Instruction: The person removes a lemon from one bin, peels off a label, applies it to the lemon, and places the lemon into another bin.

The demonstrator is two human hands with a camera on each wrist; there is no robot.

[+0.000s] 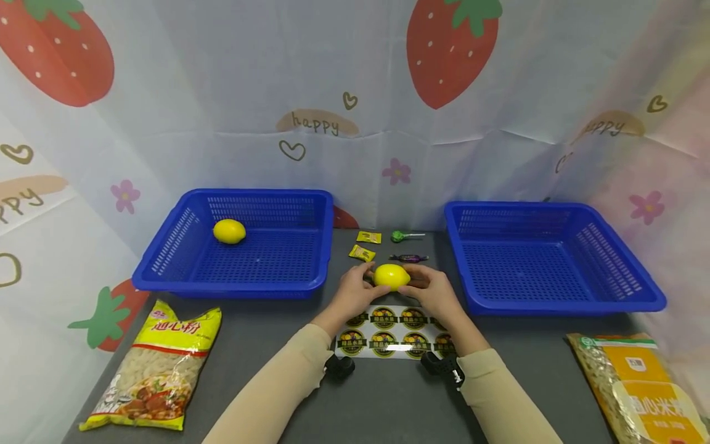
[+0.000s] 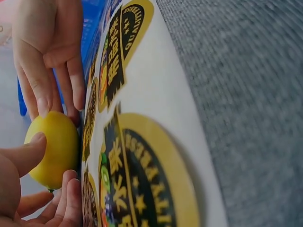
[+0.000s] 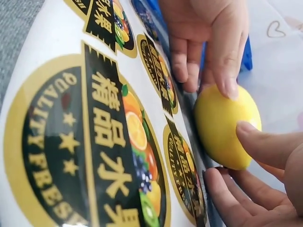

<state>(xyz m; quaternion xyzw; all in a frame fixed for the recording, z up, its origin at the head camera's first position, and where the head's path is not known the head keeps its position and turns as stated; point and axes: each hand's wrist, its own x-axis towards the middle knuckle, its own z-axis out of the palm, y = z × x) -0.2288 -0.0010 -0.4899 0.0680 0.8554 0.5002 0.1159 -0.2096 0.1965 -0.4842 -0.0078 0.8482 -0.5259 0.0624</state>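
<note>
A yellow lemon [image 1: 391, 277] lies on the grey tabletop between both hands, just beyond a sheet of round fruit stickers [image 1: 397, 349]. My left hand [image 1: 353, 292] holds its left end, thumb and fingers curled about it. From the other side my right hand [image 1: 435, 295] grips the right end. The left wrist view shows the left thumb pressed on the lemon [image 2: 56, 153]; in the right wrist view the right thumb lies against the lemon [image 3: 227, 125]. A second lemon [image 1: 229, 231] sits in the left blue basket [image 1: 244, 287].
Another blue basket [image 1: 566, 306] stands at the right. Behind the hands lie two yellow-wrapped candies, one a small packet [image 1: 368, 237], a green lollipop [image 1: 398, 237] and a purple-wrapped candy [image 1: 409, 258]. Bagged food flanks them: a yellow bag [image 1: 161, 370] left, an orange bag [image 1: 646, 388] right.
</note>
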